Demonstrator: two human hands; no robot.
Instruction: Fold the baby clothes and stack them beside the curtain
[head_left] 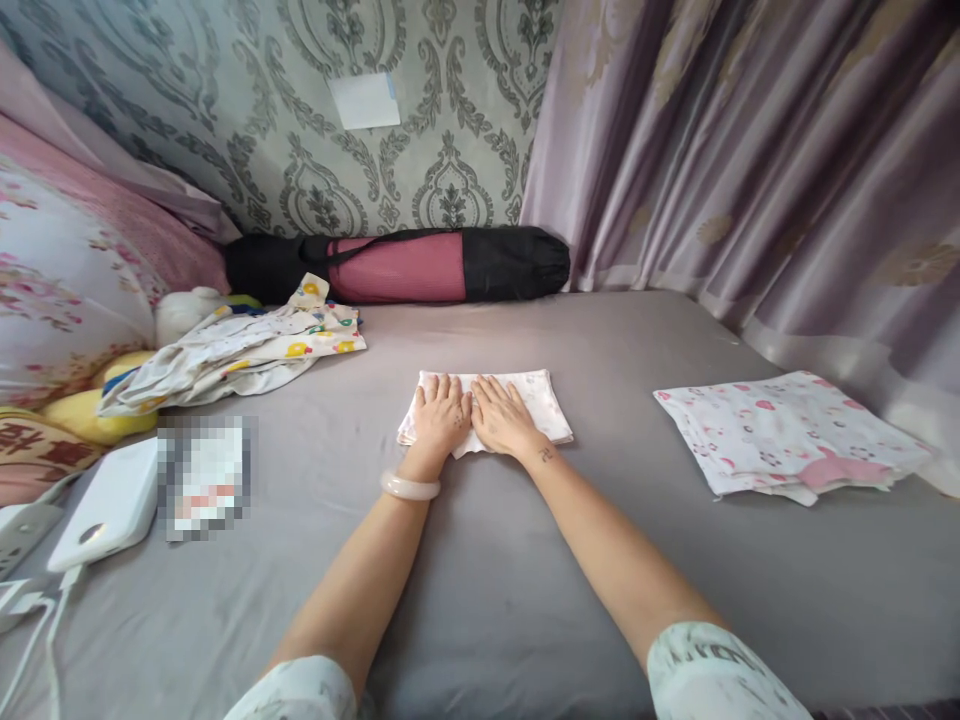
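Note:
A small folded pale pink cloth (541, 402) lies on the grey bed sheet (487, 560) in the middle. My left hand (441, 416) and my right hand (501, 414) both rest flat on it, side by side, fingers stretched out and touching the fabric. A pale bangle (409, 487) circles my left wrist. Neither hand grips anything.
A folded white garment with pink prints (787, 430) lies to the right. A crumpled patterned garment (240, 350) lies at the left, by pillows (60, 290) and a yellow soft toy (90, 412). A white device with cables (105, 505) sits at the left edge. A rolled mat in a black bag (405, 265) lies along the wall; curtains (750, 150) hang at the right.

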